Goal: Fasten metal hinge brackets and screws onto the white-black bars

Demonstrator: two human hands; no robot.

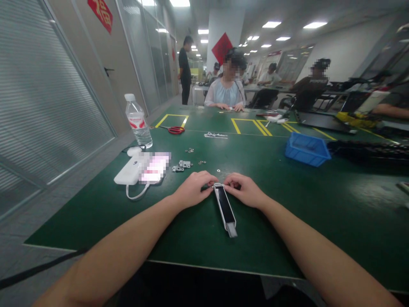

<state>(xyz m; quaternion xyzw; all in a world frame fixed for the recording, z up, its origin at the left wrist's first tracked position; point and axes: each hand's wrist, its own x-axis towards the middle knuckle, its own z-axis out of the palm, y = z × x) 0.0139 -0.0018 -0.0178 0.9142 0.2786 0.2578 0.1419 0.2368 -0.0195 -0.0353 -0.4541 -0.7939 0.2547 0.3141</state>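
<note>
Head view: a narrow black rectangular device with a white rim (225,207) lies on the green bench (319,213). The left hand (192,189) and right hand (245,190) both pinch its far end, fingers curled. Beyond the device, to its left, lie small grey metal brackets (181,165).

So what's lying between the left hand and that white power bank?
Small grey metal brackets and a blurred-out flat item on the green table, seen in the head view.

Bright ceiling panels (271,24), soft shadows, wide-angle bending at edges, mildly blurred.
</note>
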